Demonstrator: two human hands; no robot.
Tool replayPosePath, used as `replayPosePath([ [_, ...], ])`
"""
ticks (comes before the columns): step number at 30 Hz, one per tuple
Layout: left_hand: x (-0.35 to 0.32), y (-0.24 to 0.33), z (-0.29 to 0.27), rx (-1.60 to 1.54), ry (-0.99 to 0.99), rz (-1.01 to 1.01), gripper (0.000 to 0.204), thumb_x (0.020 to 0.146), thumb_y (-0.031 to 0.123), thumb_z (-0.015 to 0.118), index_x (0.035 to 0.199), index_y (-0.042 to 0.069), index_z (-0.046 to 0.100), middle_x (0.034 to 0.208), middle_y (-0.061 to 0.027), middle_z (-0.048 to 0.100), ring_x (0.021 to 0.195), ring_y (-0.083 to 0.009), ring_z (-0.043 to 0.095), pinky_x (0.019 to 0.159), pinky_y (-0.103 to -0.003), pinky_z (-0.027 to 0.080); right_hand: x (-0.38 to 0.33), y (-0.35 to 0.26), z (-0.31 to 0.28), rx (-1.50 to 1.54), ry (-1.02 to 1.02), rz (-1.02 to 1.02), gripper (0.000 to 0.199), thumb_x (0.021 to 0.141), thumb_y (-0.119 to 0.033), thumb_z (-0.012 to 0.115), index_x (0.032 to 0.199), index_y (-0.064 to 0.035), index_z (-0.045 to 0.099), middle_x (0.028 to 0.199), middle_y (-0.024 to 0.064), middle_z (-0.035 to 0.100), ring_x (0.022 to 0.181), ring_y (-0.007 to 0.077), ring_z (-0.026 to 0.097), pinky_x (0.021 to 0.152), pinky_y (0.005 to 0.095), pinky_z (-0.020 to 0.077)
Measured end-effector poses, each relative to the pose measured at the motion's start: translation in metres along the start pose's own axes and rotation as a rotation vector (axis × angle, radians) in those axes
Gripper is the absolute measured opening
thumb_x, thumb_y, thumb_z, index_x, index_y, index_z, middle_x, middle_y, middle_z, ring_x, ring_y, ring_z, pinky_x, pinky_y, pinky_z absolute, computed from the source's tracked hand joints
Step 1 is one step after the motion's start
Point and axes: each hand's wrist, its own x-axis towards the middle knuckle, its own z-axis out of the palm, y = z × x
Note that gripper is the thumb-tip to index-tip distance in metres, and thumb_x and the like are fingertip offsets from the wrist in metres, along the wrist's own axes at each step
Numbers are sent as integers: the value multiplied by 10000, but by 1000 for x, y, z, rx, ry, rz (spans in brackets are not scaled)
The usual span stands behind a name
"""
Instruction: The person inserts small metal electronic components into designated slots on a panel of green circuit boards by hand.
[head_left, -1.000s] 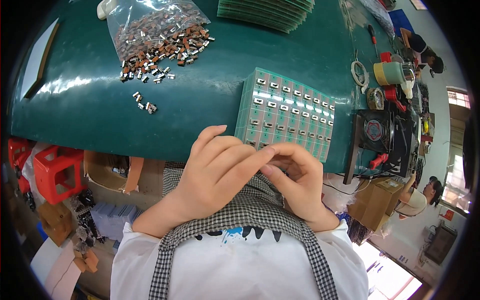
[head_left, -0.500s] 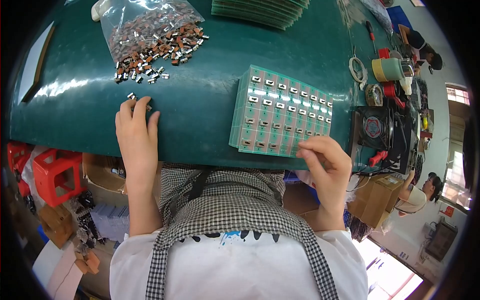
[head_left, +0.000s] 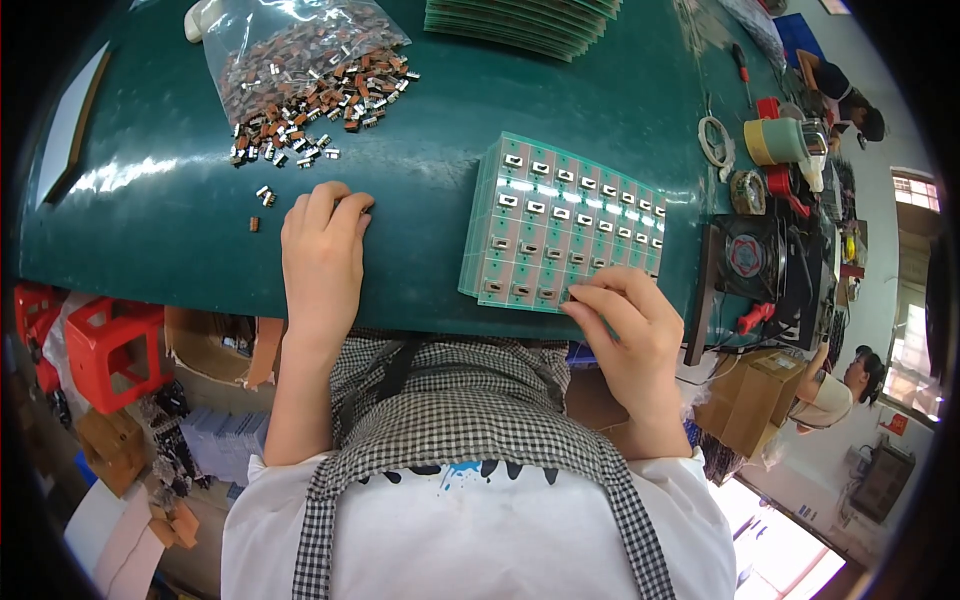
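A stack of green circuit boards [head_left: 482, 240] lies on the table in front of me, its top board carrying rows of small metal slide switches [head_left: 535, 208]. My right hand [head_left: 630, 315] is over the board's near edge. Its thumb and index finger are pinched on a slide switch [head_left: 571, 295] in the nearest row, partly hidden by the fingertips. Left of the boards, my left hand [head_left: 325, 245] hovers low over the table with its fingers curled together; what they hold, if anything, is hidden. Beside it lie a few loose switches [head_left: 265, 196] and a single brown one [head_left: 254, 224].
A clear plastic bag [head_left: 290, 45] spills a heap of switches [head_left: 350, 95] at the far left. More boards [head_left: 525, 22] stand in a stack at the back. Toward the right are a screwdriver [head_left: 741, 62], a tape roll [head_left: 747, 190] and a black fan [head_left: 748, 255].
My left hand has moved right, away from the loose switches, uncovering the brown one. My right hand has shifted left along the board's nearest row, its fingertips now at a switch there.
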Motion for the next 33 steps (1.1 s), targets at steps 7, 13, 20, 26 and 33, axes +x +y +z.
replayPosePath([
  [7, -2, 3, -5, -117, 49, 69, 164, 793, 55, 671, 954, 40, 641, 960, -69, 603, 886, -261, 567, 801, -378, 443, 2, 2, -2, 3, -19, -47, 243, 681, -2, 764, 910, -27, 690, 873, 78, 640, 764, 235, 632, 634, 320, 503],
  [13, -2, 6, -6, -163, 89, 114, 154, 791, 37, 669, 943, 32, 644, 925, -82, 621, 871, -268, 588, 777, -382, 456, 2, 4, -3, 10, -27, -63, 237, 688, 28, 745, 915, -20, 696, 874, 84, 645, 766, 230, 631, 639, 312, 497],
  [20, -3, 18, -14, -285, 98, 115, 156, 780, 19, 679, 933, 21, 648, 896, -86, 620, 829, -267, 601, 728, -367, 475, 3, -4, -3, -59, -27, -51, 208, 703, 31, 734, 902, -17, 697, 870, 87, 644, 756, 230, 631, 634, 312, 501],
  [26, -4, 29, -23, -401, 92, 128, 167, 770, -14, 682, 933, 18, 666, 897, -90, 616, 798, -255, 603, 691, -347, 491, 2, -5, -5, -93, -59, -62, 227, 709, 26, 732, 929, -19, 697, 883, 93, 647, 765, 239, 639, 651, 315, 512],
  [33, -12, 56, -37, -680, -80, 198, 425, 707, 7, 751, 1115, 50, 640, 890, -77, 667, 778, -232, 640, 667, -325, 504, 4, -16, -15, -33, -26, 5, 307, 709, 36, 740, 1006, -20, 680, 939, 116, 669, 817, 248, 658, 692, 303, 520],
])
